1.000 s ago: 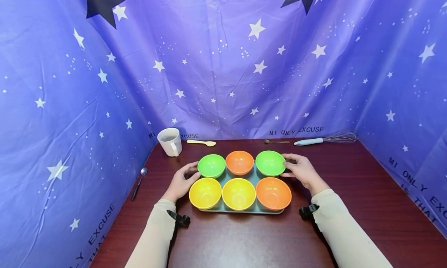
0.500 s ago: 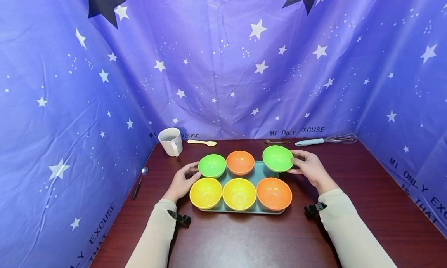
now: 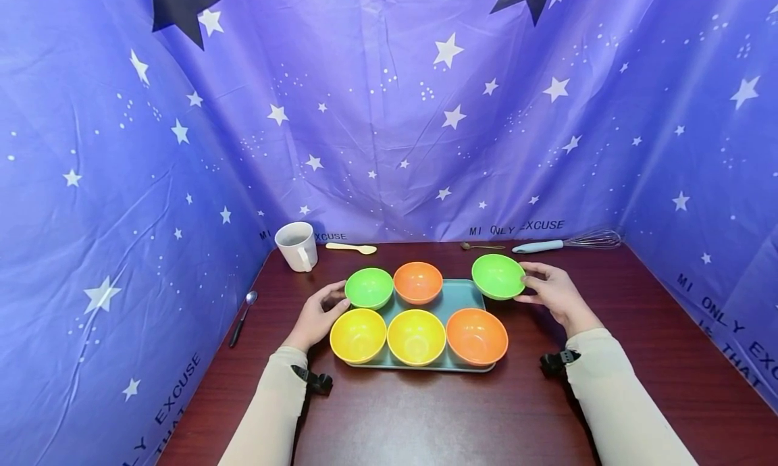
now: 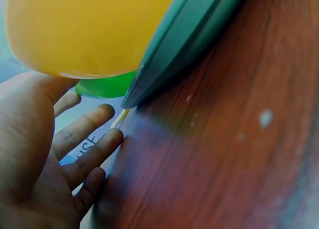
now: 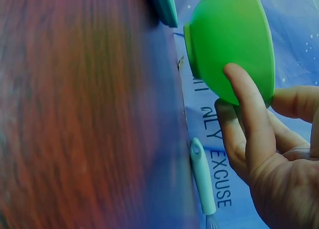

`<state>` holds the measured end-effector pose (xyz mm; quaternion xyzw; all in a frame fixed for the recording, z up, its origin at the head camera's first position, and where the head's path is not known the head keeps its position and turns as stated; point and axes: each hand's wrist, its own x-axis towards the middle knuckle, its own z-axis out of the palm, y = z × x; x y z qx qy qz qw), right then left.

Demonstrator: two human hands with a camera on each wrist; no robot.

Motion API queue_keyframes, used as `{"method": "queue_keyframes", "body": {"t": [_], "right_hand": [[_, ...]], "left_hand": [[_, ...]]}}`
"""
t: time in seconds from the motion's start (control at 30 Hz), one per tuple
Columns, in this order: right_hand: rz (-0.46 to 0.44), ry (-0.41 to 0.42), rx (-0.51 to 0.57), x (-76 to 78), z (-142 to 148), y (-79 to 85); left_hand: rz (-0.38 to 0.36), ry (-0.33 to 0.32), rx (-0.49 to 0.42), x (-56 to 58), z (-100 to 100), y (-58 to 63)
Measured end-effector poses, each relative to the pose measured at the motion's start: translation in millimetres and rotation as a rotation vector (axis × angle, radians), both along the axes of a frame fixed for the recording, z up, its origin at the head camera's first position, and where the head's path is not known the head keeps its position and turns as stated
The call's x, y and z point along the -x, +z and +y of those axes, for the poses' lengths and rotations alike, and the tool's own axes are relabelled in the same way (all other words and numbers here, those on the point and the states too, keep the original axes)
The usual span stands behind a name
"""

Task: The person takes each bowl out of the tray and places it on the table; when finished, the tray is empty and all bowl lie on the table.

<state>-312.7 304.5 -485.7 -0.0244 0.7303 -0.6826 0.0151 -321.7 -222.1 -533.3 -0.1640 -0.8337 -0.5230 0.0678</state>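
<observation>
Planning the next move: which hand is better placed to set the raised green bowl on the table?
Right, I'd judge. The right hand holds that green bowl near the right edge of the tray; the left hand is opposite, beside the other green bowl.

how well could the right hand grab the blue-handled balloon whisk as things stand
Probably not straight away: the right hand holds a green bowl, so it looks busy. The blue-handled balloon whisk lies beyond it near the back edge of the table, with nothing seen in between.
</observation>
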Motion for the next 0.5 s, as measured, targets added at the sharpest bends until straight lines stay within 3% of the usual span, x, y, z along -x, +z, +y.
{"method": "queue_keyframes", "body": {"t": [0.5], "right_hand": [[-0.058,0.039,0.001,-1.4,12,-5.9]], "left_hand": [[0.0,0.004,-0.013,1.0,0,-2.3]]}}
